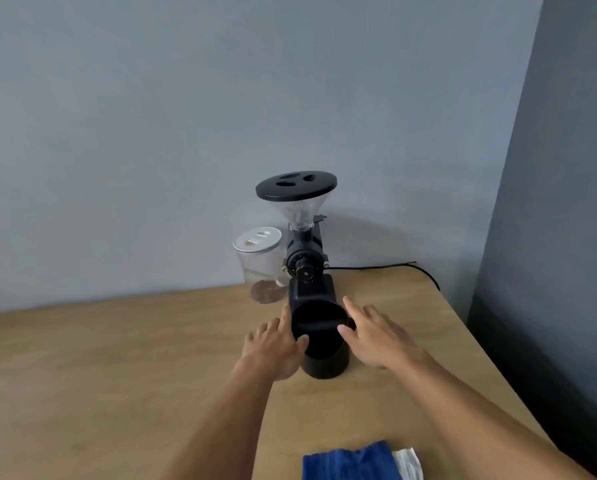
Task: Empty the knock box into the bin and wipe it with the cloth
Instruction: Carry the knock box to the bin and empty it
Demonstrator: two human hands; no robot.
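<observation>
A black round knock box (321,344) with a bar across its mouth stands upright on the wooden table (117,375), right in front of the coffee grinder. My left hand (276,344) is at its left side, thumb on the rim, fingers spread. At the right side my right hand (376,334) has its fingers apart, and the thumb tip touches the rim. Neither hand is closed around the box. A blue cloth (352,462) lies at the table's near edge. No bin is in view.
A black coffee grinder (304,244) with a clear hopper stands behind the knock box near the wall. A clear canister (260,261) with a white lid sits to its left. A black cable (394,266) runs to the right edge. White paper (407,462) lies beside the cloth.
</observation>
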